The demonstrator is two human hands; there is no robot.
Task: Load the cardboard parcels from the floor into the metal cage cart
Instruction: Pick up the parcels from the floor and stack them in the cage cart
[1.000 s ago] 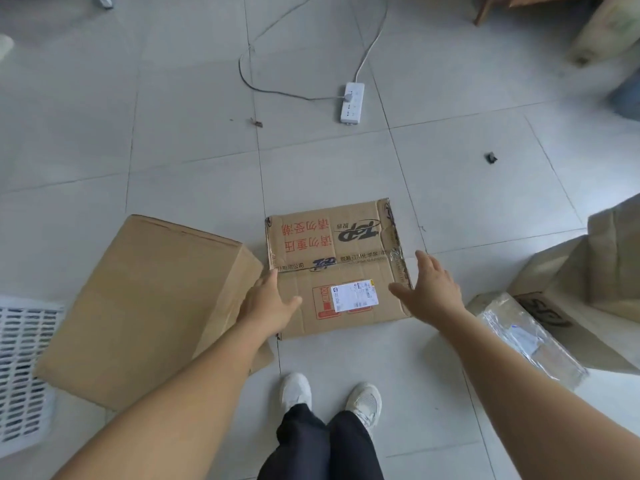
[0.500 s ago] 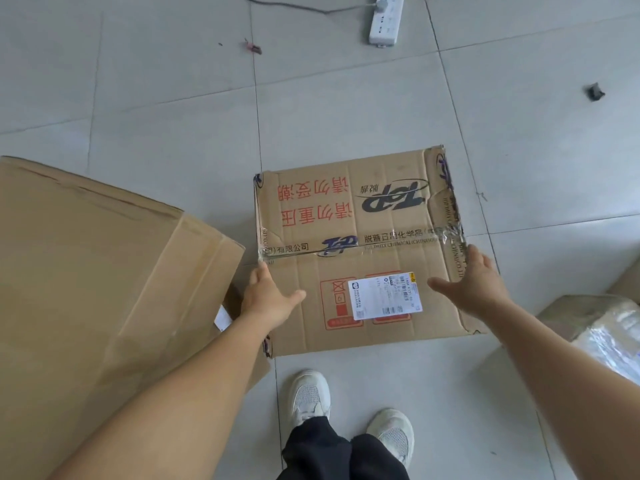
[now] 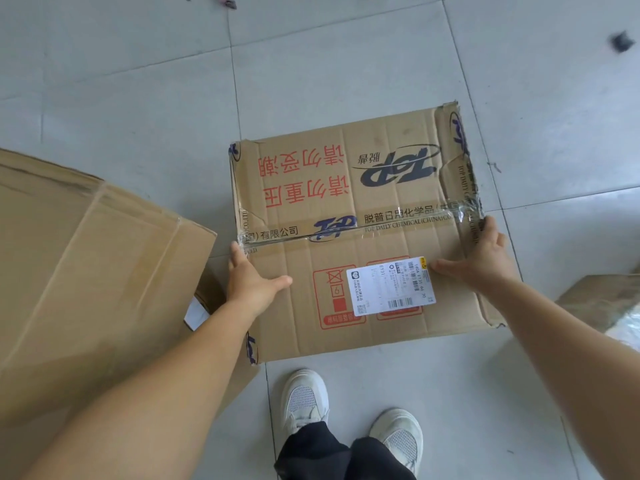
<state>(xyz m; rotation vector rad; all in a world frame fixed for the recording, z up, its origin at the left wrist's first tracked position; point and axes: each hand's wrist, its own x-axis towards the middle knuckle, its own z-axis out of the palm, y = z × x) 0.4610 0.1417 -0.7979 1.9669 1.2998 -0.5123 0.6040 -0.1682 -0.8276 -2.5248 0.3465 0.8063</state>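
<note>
The printed cardboard parcel [image 3: 356, 233] lies flat on the tiled floor [image 3: 138, 91], just beyond the person's white sneakers [image 3: 304, 400]. The left hand [image 3: 249, 278] clasps its left edge and the right hand [image 3: 481, 252] its right edge, thumbs on top, fingers over the sides. A bigger plain carton [image 3: 86, 271] sits close on the left.

grey tiled floor [image 3: 346, 81], white sneakers [image 3: 304, 400], black scrap [image 3: 622, 41]
</note>
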